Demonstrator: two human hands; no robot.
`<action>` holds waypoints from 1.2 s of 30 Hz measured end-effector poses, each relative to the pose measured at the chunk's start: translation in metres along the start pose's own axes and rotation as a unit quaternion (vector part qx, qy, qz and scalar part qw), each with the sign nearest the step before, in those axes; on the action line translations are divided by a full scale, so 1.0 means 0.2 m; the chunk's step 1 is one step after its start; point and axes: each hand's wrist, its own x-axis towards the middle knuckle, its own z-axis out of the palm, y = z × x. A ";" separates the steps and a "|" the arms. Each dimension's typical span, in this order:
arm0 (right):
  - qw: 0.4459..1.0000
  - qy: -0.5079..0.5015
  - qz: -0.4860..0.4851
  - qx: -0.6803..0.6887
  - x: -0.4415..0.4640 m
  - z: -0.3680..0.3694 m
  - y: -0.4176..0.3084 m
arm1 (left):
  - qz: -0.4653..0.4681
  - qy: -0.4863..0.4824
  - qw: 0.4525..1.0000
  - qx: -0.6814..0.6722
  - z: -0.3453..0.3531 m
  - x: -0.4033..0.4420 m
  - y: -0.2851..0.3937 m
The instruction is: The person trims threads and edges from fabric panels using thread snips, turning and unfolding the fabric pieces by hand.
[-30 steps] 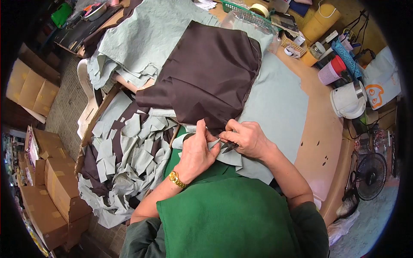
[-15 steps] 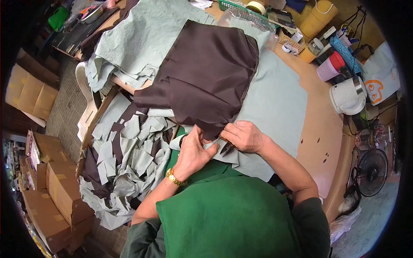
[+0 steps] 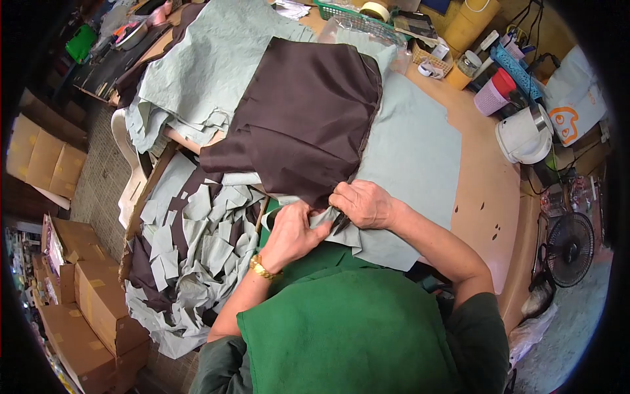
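A dark brown piece of fabric [image 3: 305, 108] lies spread over a pale grey-green sheet of material [image 3: 417, 151] on the table. Its near corner is bunched between my two hands. My right hand [image 3: 363, 203] has its fingers curled tightly on the brown fabric's gathered edge. Close beside it, my left hand [image 3: 293, 230], with a gold watch [image 3: 261, 267] at the wrist, pinches the fabric at the same corner. A fold of the pale sheet hangs under both hands. What sits exactly between the fingertips is partly hidden.
Left of my hands stands a box heaped with pale and brown scraps [image 3: 190, 249]. More pale sheets [image 3: 203, 59] are stacked at the far left. Cardboard boxes [image 3: 79, 335] stand on the floor. A white pot [image 3: 525, 134], a pink basket [image 3: 492, 98] and a fan [image 3: 569, 249] are on the right.
The whole view has shifted slightly. Both hands stay close together at the brown fabric's near corner, and my left hand's fingers have turned in a little more.
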 end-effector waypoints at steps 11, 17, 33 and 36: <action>0.994 -0.021 0.046 0.101 -0.07 -0.08 -0.08 | -0.018 -0.077 0.985 -0.155 -0.06 0.10 0.01; 0.905 0.064 0.374 0.194 -0.23 -0.11 -0.13 | 0.205 0.045 0.970 -0.122 0.06 0.13 -0.11; 0.809 0.091 0.497 0.298 -0.06 -0.13 -0.09 | 0.048 -0.108 0.973 -0.198 0.13 0.13 -0.01; 0.763 0.052 0.553 0.331 -0.06 -0.12 -0.08 | -0.051 -0.171 0.963 -0.203 0.10 0.12 0.07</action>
